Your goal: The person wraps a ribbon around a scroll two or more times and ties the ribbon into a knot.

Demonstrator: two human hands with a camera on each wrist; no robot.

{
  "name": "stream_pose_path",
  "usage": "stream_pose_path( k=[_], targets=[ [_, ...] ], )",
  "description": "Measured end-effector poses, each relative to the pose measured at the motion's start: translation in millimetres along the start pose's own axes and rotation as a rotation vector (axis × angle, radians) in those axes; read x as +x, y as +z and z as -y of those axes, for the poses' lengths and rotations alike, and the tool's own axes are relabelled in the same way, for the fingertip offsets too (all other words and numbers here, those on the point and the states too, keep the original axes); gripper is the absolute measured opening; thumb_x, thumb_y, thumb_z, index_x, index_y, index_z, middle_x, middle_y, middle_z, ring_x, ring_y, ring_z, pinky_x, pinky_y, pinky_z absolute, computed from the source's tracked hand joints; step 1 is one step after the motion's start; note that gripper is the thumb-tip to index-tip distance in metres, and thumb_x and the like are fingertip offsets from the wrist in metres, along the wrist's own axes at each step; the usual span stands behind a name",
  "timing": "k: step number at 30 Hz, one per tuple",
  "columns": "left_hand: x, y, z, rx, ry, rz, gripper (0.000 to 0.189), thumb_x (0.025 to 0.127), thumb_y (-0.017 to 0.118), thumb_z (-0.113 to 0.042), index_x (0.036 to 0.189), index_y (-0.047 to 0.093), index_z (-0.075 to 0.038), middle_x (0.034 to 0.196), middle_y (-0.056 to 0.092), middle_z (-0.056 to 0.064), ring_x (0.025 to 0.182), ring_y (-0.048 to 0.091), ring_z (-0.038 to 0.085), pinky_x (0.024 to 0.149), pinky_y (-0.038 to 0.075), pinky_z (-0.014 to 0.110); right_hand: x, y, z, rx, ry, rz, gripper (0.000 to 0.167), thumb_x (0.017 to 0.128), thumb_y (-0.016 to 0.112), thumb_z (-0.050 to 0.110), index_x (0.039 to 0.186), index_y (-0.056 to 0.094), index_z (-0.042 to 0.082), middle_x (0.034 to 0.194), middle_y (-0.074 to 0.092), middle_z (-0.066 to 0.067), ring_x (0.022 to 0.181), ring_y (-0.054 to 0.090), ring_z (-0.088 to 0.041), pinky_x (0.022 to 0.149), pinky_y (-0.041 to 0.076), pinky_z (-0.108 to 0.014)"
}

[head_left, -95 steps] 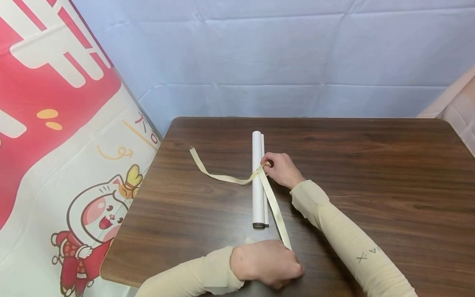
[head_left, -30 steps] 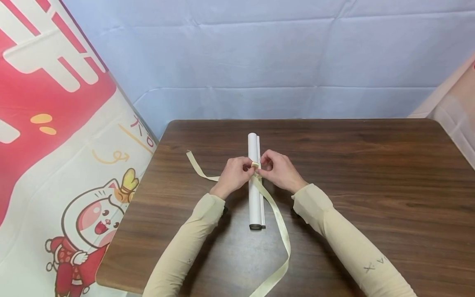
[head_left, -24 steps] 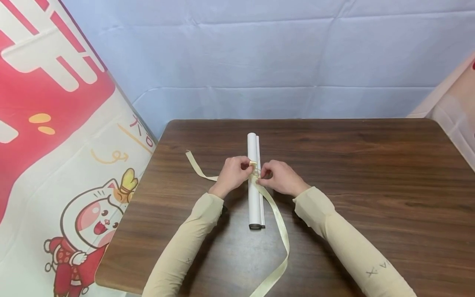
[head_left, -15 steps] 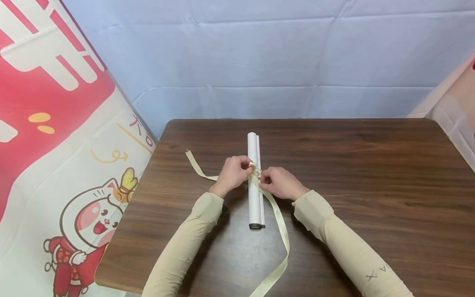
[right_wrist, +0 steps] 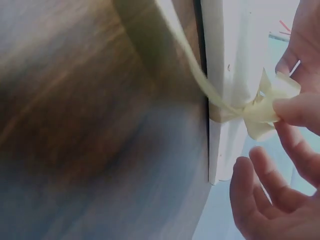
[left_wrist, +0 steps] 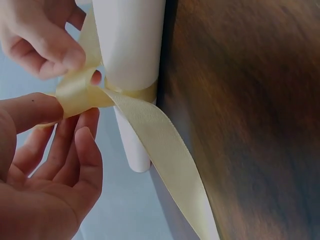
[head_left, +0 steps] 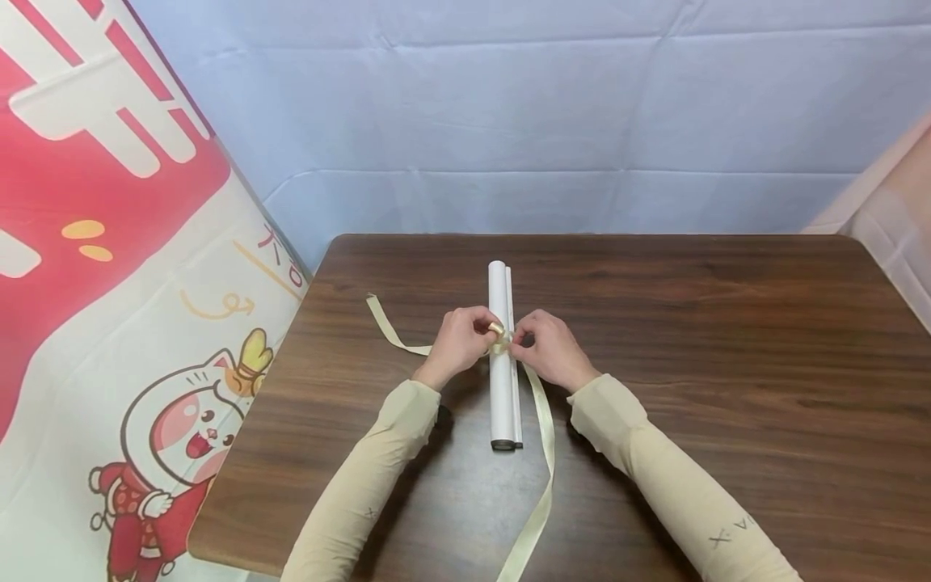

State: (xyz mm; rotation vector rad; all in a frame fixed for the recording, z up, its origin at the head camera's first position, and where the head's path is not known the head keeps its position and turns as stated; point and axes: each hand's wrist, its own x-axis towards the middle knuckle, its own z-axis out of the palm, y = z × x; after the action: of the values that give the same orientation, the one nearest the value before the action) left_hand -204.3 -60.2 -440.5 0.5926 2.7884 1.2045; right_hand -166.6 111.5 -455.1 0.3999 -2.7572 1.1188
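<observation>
A white roll (head_left: 500, 404) with a thinner white strip along its right side lies lengthwise on the brown table. Pale yellow ribbon (head_left: 540, 453) is wrapped round its middle. My left hand (head_left: 458, 343) pinches a folded loop of this ribbon (left_wrist: 75, 95) just above the roll. From the right, my right hand (head_left: 553, 347) pinches the ribbon between thumb and finger close by the crossing, its other fingers loosely bent in the right wrist view. One ribbon tail (head_left: 385, 323) lies out to the left; the other runs toward the near edge. Fingers partly hide the crossing.
The dark wood-grain table (head_left: 727, 364) extends farthest to the right of the roll. A pale blue cloth (head_left: 509, 105) hangs behind it. At the left stands a printed cloth (head_left: 167, 404) with a cartoon figure.
My left hand has gone from the near ribbon tail up to the roll and taken a loop. My right hand dipped toward me, then rose slightly. The near tail has shifted left.
</observation>
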Motion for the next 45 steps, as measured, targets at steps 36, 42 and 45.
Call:
stream_pose_path(
  k=[36,42,45],
  targets=[
    [-10.5,3.8,-0.7,-0.003,0.049,-0.027,0.009,0.082,0.070,-0.009,0.089,0.074,-0.011,0.092,0.073,0.002,0.083,0.066,0.015,0.075,0.050,0.024,16.6,19.1,0.7,0.004,0.092,-0.001,0.020,0.085,0.054,0.005,0.097,0.070,0.003,0.088,0.070,-0.012,0.075,0.060,-0.023,0.069,0.048,-0.033],
    [-10.5,3.8,2.1,-0.015,0.043,-0.030,0.009,0.082,0.069,-0.008,0.089,0.074,-0.011,0.091,0.073,0.002,0.083,0.067,0.015,0.076,0.051,0.024,15.9,19.5,0.1,0.042,0.083,-0.010,0.017,0.086,0.058,0.005,0.095,0.071,0.002,0.082,0.069,-0.009,0.071,0.058,-0.019,0.066,0.046,-0.029],
    [-11.0,3.7,4.2,-0.019,0.032,-0.052,0.009,0.081,0.070,-0.008,0.088,0.074,-0.011,0.089,0.070,0.003,0.082,0.066,0.015,0.076,0.051,0.025,15.1,18.1,-0.5,0.065,0.079,0.006,0.016,0.086,0.062,0.010,0.097,0.072,0.003,0.081,0.067,-0.008,0.071,0.056,-0.018,0.065,0.045,-0.028]
  ],
)
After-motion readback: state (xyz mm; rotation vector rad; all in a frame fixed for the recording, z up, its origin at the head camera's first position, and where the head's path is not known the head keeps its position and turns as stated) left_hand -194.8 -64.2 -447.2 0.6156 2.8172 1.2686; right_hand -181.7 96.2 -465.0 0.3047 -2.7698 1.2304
